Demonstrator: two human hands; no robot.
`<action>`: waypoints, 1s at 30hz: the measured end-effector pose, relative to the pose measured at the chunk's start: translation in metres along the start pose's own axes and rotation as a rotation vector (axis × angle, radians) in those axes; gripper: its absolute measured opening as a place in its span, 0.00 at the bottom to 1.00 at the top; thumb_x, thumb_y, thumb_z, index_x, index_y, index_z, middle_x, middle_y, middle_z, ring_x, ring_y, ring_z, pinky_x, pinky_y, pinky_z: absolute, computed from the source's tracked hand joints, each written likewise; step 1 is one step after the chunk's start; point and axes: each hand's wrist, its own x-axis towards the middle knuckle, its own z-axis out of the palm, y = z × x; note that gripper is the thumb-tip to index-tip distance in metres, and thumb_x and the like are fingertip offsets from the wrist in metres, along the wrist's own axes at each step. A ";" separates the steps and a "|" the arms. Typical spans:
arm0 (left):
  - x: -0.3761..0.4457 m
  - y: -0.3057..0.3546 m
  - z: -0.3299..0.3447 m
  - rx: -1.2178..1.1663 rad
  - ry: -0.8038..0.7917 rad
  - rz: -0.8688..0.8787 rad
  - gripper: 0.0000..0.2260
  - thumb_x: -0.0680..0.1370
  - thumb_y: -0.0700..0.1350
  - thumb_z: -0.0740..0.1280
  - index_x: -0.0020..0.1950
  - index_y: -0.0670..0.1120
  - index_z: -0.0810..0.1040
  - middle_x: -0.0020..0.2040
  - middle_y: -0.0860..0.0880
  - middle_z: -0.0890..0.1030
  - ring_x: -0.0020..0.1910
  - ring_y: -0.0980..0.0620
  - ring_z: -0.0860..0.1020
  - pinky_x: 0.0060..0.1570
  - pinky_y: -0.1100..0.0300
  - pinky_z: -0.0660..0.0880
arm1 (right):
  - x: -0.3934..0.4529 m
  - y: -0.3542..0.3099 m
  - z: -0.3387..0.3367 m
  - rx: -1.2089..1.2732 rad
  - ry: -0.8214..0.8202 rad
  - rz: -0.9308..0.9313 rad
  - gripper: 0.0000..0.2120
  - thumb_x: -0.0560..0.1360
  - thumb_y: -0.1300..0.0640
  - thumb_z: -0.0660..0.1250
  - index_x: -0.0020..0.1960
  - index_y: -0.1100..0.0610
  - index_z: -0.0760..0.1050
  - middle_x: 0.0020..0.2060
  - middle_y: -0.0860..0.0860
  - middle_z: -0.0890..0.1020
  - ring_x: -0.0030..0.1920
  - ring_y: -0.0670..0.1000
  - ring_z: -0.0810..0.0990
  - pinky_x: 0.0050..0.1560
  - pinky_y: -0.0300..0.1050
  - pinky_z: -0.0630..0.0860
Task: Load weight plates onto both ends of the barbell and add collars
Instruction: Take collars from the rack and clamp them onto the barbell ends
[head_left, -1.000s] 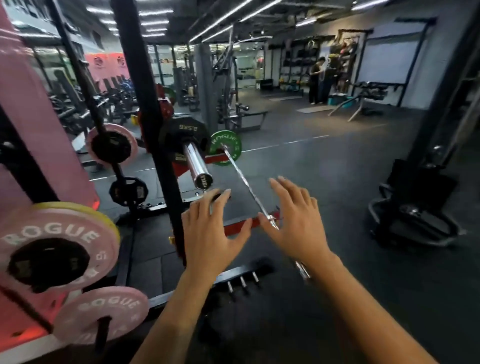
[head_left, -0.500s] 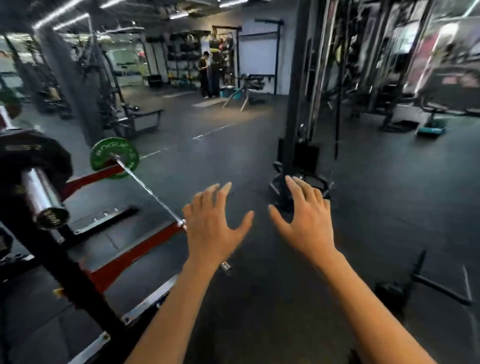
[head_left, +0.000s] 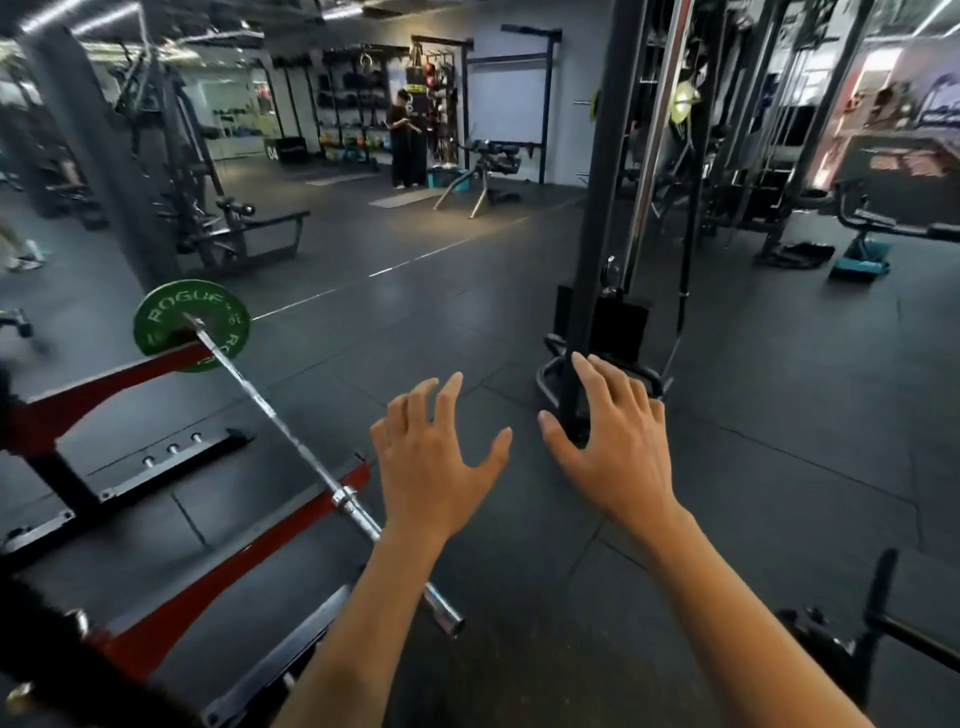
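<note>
My left hand and right hand are both out in front of me, fingers spread wide and holding nothing, well above the floor. I judge they are empty because I am between loads and need another plate. The barbell lies low across the red rails of the rack, which keeps its ends free for sliding plates on. The far end carries one green plate; I cannot see a collar outside it. The near sleeve is bare, partly hidden under my left forearm, so this side is not yet loaded. No container shows here: no bin or tray of collars, and no spare plates in sight.
</note>
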 end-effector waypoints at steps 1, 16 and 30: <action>0.015 0.000 0.009 -0.007 0.001 0.007 0.35 0.74 0.71 0.57 0.74 0.50 0.67 0.69 0.47 0.71 0.66 0.45 0.69 0.62 0.45 0.67 | 0.011 0.005 0.006 -0.002 0.001 0.003 0.34 0.75 0.36 0.58 0.75 0.54 0.64 0.70 0.52 0.70 0.67 0.54 0.69 0.61 0.54 0.68; 0.216 0.104 0.224 -0.121 -0.008 0.072 0.34 0.75 0.70 0.57 0.73 0.49 0.68 0.66 0.48 0.72 0.65 0.44 0.68 0.61 0.43 0.67 | 0.190 0.212 0.096 -0.034 0.012 0.169 0.33 0.76 0.35 0.57 0.74 0.52 0.64 0.71 0.51 0.70 0.67 0.56 0.69 0.62 0.58 0.69; 0.389 0.012 0.327 0.066 0.120 -0.217 0.35 0.74 0.70 0.56 0.74 0.50 0.68 0.66 0.48 0.73 0.64 0.45 0.67 0.61 0.46 0.65 | 0.423 0.221 0.275 0.197 -0.074 -0.088 0.32 0.76 0.36 0.58 0.74 0.51 0.65 0.70 0.49 0.70 0.67 0.53 0.69 0.61 0.54 0.67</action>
